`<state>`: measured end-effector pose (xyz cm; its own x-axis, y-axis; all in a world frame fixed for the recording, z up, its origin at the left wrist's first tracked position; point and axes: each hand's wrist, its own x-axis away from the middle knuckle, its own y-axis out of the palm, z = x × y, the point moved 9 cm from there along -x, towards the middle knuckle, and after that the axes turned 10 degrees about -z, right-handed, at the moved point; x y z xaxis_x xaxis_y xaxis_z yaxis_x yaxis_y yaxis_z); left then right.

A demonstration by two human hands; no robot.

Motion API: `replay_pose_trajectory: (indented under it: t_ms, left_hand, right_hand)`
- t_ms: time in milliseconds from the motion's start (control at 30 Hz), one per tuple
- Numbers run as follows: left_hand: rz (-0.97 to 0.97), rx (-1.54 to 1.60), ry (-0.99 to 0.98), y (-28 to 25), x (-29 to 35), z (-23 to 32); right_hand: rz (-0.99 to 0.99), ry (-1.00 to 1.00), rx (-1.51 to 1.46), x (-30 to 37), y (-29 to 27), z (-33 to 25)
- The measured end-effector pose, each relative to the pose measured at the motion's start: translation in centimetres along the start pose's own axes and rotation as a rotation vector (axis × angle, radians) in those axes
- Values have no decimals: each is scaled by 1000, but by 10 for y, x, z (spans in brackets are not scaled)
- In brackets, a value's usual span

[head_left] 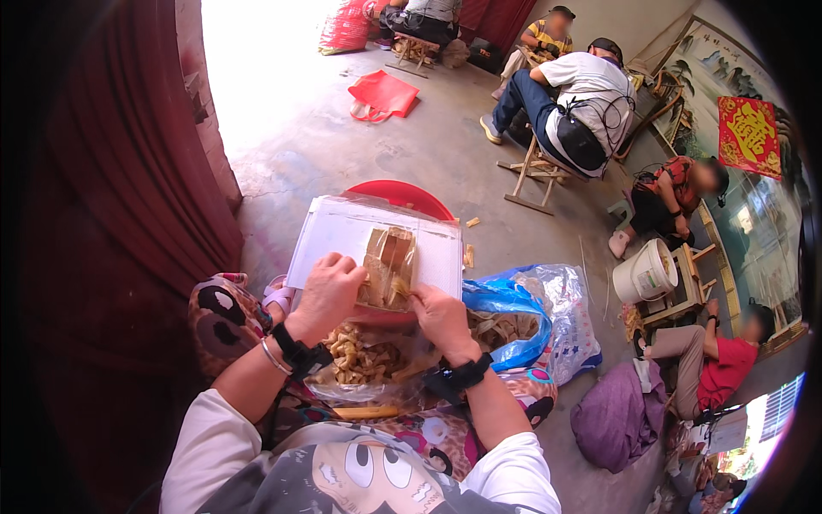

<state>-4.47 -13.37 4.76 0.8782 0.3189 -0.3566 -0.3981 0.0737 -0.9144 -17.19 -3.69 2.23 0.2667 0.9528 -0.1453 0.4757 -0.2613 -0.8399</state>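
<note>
A white board lies in front of me across a red basin. On the board is a flat brown piece with a glossy, see-through covering; its exact kind I cannot make out. The curled fingers of my left hand grip its left edge. My right hand pinches the lower right corner, where a thin tan strip shows. Below the board, on clear plastic over my lap, rests a heap of folded tan strips. A yellowish stick lies nearer my body.
To the right stands an open blue-and-clear plastic bag holding more tan strips. Beyond it are a purple cloth bundle and a white bucket. A red bag lies on the floor ahead. Several people sit around the room; a dark red curtain hangs left.
</note>
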Motion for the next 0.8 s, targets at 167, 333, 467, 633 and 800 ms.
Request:
replay_pose_trajectory:
  t_ms: [167, 333, 467, 633, 800]
  left_hand:
    - [-41, 266, 28, -15, 12, -3]
    - [55, 410, 260, -41, 9, 53]
    - [27, 367, 320, -37, 12, 60]
    - [134, 341, 114, -49, 4, 32]
    - [-44, 835, -73, -25, 10, -1]
  right_hand:
    - [-134, 349, -893, 18, 18, 25]
    - [-253, 317, -1255, 28, 30, -1]
    - [-371, 138, -1268, 27, 24, -27]
    - [-493, 150, -1003, 37, 15, -9]
    - [-565, 118, -809, 44, -3, -22]
